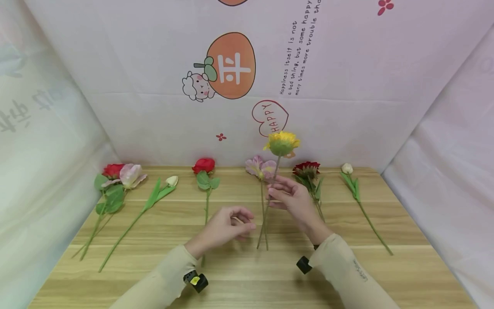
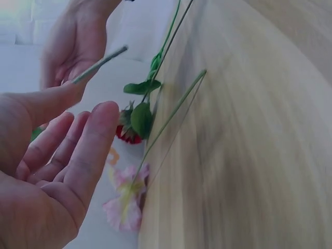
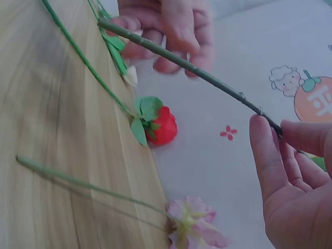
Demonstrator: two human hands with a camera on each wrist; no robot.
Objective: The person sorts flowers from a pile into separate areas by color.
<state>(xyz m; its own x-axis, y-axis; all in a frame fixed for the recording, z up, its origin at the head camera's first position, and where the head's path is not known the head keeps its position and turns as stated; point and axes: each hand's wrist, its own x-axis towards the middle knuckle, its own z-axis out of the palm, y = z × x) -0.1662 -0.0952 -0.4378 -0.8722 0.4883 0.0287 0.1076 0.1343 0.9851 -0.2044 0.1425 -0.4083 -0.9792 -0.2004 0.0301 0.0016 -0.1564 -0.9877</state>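
My right hand (image 1: 297, 204) pinches the thin green stem (image 3: 207, 78) of a yellow flower (image 1: 283, 144) between thumb and fingers, and holds it upright over the table. The bloom is at the top, in front of the back cloth. To the left of the stem's lower end hovers my left hand (image 1: 225, 225), its fingers loosely bent and nothing in its grip. In the right wrist view the stem end passes close by the left fingers (image 3: 179, 31). Beneath the right hand a pink flower (image 1: 254, 166) lies on the table, its stem crossing behind the held one in the head view.
On the wooden table (image 1: 239, 279), a red rose (image 1: 203, 165), a white tulip (image 1: 171, 181) and a red-and-pink pair (image 1: 131, 176) lie to the left. Rightward are a dark red flower (image 1: 306, 169) and another white tulip (image 1: 347, 168). Printed cloth (image 1: 154, 120) stands behind.
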